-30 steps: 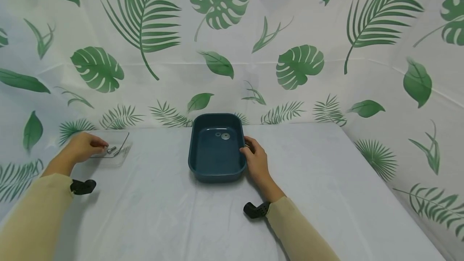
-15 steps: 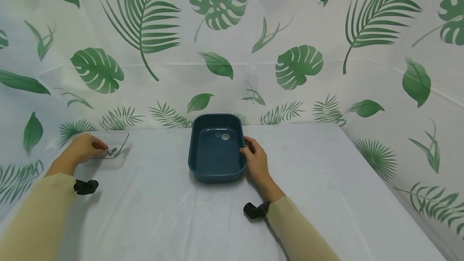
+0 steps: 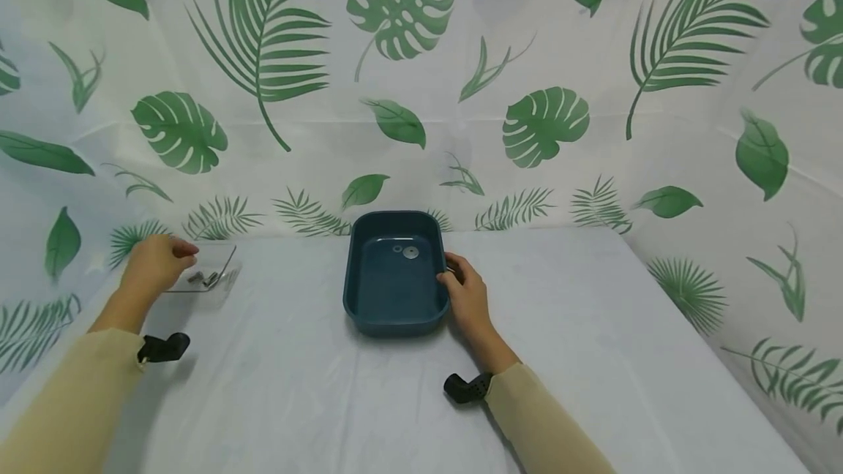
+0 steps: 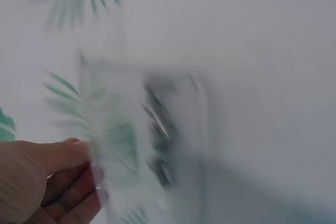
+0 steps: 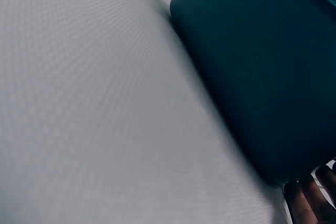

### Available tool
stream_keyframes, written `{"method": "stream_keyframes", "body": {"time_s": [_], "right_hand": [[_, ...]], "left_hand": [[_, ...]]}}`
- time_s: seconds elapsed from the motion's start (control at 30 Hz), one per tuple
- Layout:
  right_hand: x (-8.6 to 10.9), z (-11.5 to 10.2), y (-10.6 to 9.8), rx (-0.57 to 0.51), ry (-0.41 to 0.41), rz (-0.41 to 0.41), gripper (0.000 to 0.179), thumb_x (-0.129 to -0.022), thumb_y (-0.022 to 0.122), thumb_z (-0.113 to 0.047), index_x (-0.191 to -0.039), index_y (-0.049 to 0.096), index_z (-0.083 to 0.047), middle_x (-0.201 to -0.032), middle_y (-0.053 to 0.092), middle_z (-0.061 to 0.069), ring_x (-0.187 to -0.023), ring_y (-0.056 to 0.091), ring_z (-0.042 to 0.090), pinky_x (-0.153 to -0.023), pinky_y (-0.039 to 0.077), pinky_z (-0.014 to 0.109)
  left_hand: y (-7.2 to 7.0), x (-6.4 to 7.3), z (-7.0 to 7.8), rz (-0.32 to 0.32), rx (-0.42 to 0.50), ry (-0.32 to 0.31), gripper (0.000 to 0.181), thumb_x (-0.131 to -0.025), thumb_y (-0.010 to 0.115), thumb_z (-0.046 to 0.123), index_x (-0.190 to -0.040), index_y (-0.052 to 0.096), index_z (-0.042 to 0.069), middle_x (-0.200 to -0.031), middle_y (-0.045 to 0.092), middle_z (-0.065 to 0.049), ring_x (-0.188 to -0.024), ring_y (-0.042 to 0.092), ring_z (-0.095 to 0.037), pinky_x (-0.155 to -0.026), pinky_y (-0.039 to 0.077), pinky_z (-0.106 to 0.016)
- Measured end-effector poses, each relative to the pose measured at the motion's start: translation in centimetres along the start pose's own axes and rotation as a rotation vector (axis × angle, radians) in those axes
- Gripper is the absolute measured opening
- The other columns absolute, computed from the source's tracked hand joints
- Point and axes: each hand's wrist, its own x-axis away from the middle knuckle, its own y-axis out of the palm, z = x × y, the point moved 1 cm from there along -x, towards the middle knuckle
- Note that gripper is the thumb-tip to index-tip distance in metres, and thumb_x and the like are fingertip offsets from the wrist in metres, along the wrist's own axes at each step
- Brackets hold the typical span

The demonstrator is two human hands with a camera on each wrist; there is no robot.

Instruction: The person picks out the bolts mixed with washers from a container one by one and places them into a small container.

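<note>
My left hand (image 3: 154, 262) hovers over the left side of a clear shallow box (image 3: 229, 285); whether its fingertips hold anything small is hidden. Inside the box lie small silver metal parts (image 3: 210, 280) and a thin bent metal rod (image 3: 225, 263) that reaches past the rim. In the left wrist view the thumb (image 4: 73, 155) and fingers appear at the box's edge, and the metal parts are blurred. My right hand (image 3: 469, 298) grips the right side of a dark blue rectangular basin (image 3: 395, 329), thumb at the rim. A flat washer (image 3: 411, 252) and a smaller ring (image 3: 397, 249) lie in the basin.
A white cloth (image 3: 296, 386) covers the table. Behind it and along the sides hangs a white curtain (image 3: 461, 123) with green leaf prints. Black wrist mounts (image 3: 165, 347) sit on both forearms.
My left hand has risen away from the metal parts in the clear box, uncovering more of them. The right hand and the basin have stayed in place.
</note>
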Motion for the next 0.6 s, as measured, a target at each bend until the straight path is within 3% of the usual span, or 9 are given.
{"method": "stream_keyframes", "body": {"time_s": [0.1,0.3,0.47,0.6], "right_hand": [[0.2,0.0,0.0,-0.010,0.001,0.000,0.041,-0.088,0.055,-0.015,-0.128,0.058,-0.014,-0.127,0.063,0.006,-0.119,0.059,0.021,-0.102,0.045,0.042],[0.3,0.0,-0.1,-0.036,-0.005,-0.008,0.041,-0.089,0.056,-0.014,-0.130,0.058,-0.014,-0.129,0.063,0.006,-0.120,0.059,0.022,-0.103,0.044,0.044],[0.2,-0.1,0.1,-0.029,-0.016,-0.010,0.041,-0.088,0.055,-0.015,-0.129,0.058,-0.014,-0.129,0.063,0.006,-0.119,0.059,0.022,-0.102,0.045,0.043],[0.2,-0.2,0.3,-0.011,-0.006,-0.005,0.040,-0.089,0.055,-0.018,-0.128,0.058,-0.014,-0.128,0.063,0.006,-0.119,0.058,0.021,-0.103,0.044,0.043]], "left_hand": [[-0.4,0.5,3.0,0.060,0.052,0.044,0.028,-0.095,0.058,0.016,-0.112,0.066,-0.005,-0.106,0.065,-0.029,-0.095,0.061,-0.042,-0.071,0.051,-0.048],[0.2,1.2,8.6,0.025,0.151,0.116,0.039,-0.097,0.054,0.034,-0.116,0.067,0.002,-0.112,0.066,-0.024,-0.101,0.062,-0.038,-0.077,0.052,-0.047],[1.4,2.1,11.5,-0.031,0.211,0.147,0.038,-0.097,0.054,0.036,-0.117,0.067,0.006,-0.116,0.066,-0.019,-0.107,0.061,-0.035,-0.081,0.052,-0.046],[2.5,2.7,13.2,-0.047,0.198,0.192,0.035,-0.097,0.055,0.034,-0.116,0.068,0.007,-0.113,0.068,-0.017,-0.105,0.062,-0.033,-0.080,0.053,-0.046]]}}
